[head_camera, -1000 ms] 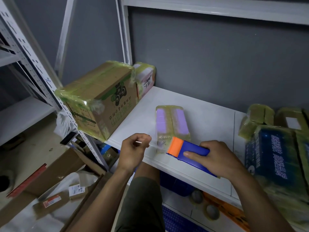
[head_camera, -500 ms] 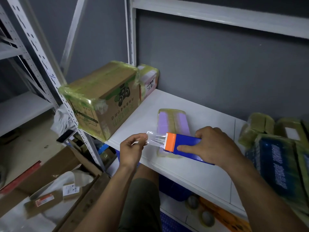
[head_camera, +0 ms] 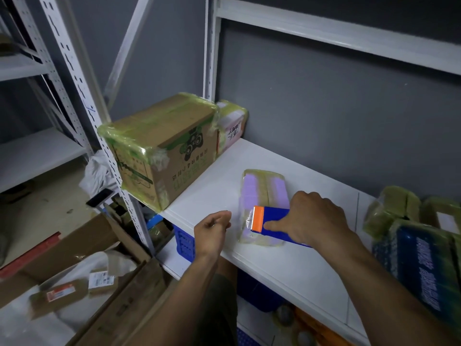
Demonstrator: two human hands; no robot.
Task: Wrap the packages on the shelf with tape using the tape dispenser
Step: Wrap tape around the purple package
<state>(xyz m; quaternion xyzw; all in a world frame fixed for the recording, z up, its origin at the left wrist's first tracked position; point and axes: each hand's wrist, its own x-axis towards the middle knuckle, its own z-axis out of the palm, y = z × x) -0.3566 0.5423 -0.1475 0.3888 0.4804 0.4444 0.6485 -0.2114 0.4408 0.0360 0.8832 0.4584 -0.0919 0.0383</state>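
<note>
A flat purple package (head_camera: pixel 264 191), wrapped in yellowish tape, lies on the white shelf (head_camera: pixel 287 260). My right hand (head_camera: pixel 314 221) grips the blue tape dispenser (head_camera: pixel 277 219), index finger stretched along its side. Its orange toothed head (head_camera: pixel 258 219) sits over the package's near left end. A short crinkled strip of clear tape (head_camera: pixel 245 218) runs from the head toward my left hand (head_camera: pixel 214 228). That hand hovers just left of the package, its fingertips pinching the tape's end.
A large taped cardboard box (head_camera: pixel 162 151) stands at the shelf's left end, with a small pink package (head_camera: pixel 232 126) behind it. Several wrapped packages (head_camera: pixel 424 248) crowd the right end. A perforated shelf upright (head_camera: pixel 99 121) rises at left. Open cartons (head_camera: pixel 74 258) cover the floor, and a blue crate (head_camera: pixel 184 240) sits below.
My right hand has carried the dispenser forward onto the purple package's near end. The tape stretch between dispenser and left hand has grown shorter.
</note>
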